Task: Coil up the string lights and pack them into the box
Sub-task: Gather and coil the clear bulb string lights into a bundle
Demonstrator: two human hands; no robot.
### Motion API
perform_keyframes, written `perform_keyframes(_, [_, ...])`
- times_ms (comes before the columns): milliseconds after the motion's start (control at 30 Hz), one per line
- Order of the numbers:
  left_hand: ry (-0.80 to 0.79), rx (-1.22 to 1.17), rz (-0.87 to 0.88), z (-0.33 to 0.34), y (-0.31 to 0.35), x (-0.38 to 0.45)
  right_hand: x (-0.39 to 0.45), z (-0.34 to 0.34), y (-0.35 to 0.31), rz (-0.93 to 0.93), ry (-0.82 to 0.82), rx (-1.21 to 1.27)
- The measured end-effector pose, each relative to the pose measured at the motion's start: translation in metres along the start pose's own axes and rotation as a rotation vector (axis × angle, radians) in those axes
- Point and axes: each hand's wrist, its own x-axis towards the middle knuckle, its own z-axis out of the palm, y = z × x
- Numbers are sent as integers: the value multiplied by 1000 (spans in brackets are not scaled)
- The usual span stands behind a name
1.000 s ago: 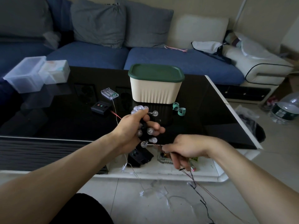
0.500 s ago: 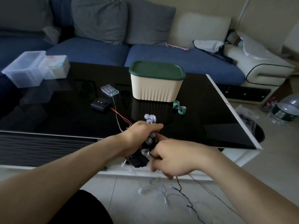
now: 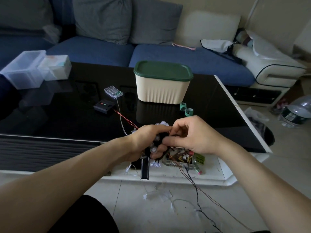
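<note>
Black-wired string lights (image 3: 157, 145) in two hands, one lidded box (image 3: 162, 84)

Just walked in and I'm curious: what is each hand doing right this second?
Left hand: closed around a bundle of string lights.
Right hand: pinching the black wire of those lights against the bundle.

A bunched coil of string lights (image 3: 155, 145), dark wire with small clear round bulbs, sits gathered just above the counter's near edge, its loose wire trailing down to the floor. The box (image 3: 162, 89), cream and ribbed with a dark green lid shut on top, stands upright on the counter behind it.
</note>
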Motion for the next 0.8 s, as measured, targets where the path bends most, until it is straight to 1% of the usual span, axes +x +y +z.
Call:
perform_keyframes(100, [-3, 42, -40, -4, -1, -1, 1, -3, 9, 92, -110, 68])
perform_keyframes(167, [-14, 89, -25, -7, 0, -3, 0, -6, 13, 108, -139, 84])
perform_keyframes(233, [-25, 115, -8, -9, 0, -5, 0, -6, 13, 69, -111, 70])
perform_keyframes(333, [-69, 115, -15, -11, 1, -7, 1, -3, 8, 23, -26, 52])
perform_keyframes(500, [-124, 114, 42, -14, -1, -9, 3, -3, 10, 42, -15, 49])
perform_keyframes(600, [-155, 113, 82, -17, -3, -10, 4, -3, 14, 13, 54, -2])
perform_keyframes(700, [-102, 73, 82, -15, -2, -9, 5, -6, 14, 33, 88, -62])
perform_keyframes(800, [12, -23, 105, -12, 1, -8, 6, -8, 20, 96, 49, -68])
